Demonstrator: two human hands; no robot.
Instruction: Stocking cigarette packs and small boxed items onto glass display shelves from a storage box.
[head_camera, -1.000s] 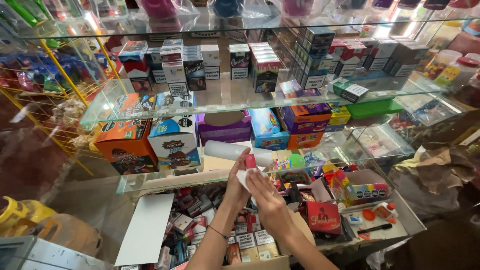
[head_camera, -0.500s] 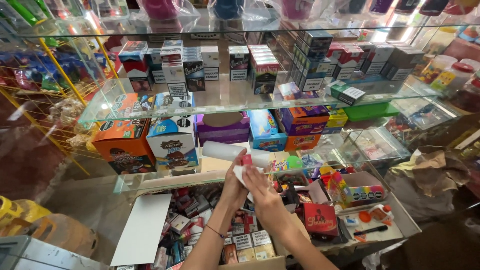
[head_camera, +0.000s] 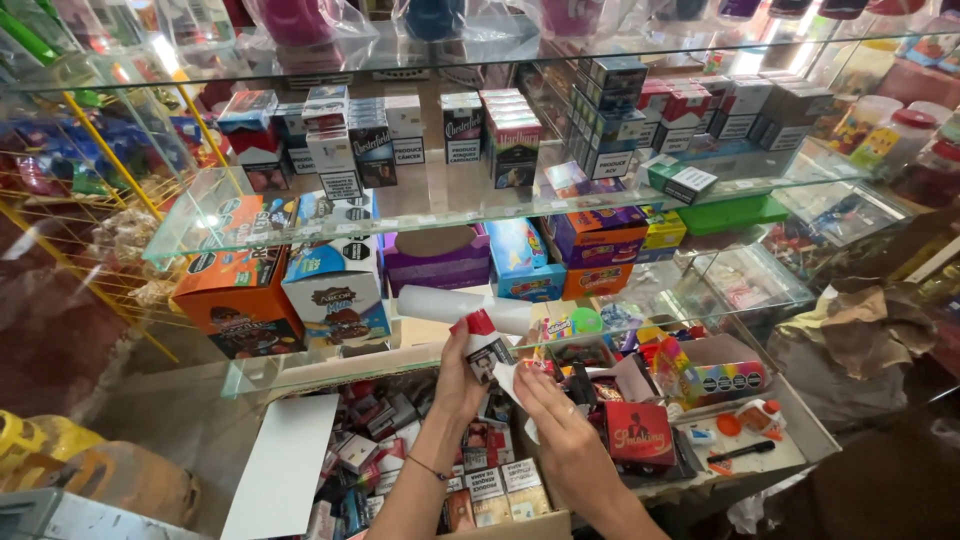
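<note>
My left hand (head_camera: 460, 378) holds a small red and white packet (head_camera: 484, 346) upright, just under the edge of a glass shelf (head_camera: 300, 365). My right hand (head_camera: 556, 420) is beside it on the right, its fingers pinching a strip of clear wrapping (head_camera: 512, 385) that hangs off the packet. Both hands hover over a cardboard box (head_camera: 520, 524) filled with several small packets.
Glass shelves hold rows of small packets (head_camera: 500, 135) above and orange (head_camera: 240, 300), purple (head_camera: 438, 262) and blue (head_camera: 525, 262) cartons in the middle. A white roll (head_camera: 440, 303) lies behind the hands. A red box (head_camera: 640, 435) and a tray of colourful sweets (head_camera: 720, 385) sit right; a white card (head_camera: 282, 462) lies left.
Both hands have shifted slightly with the packet; the right hand has come lower and closer to it, pulling at the wrapping.
</note>
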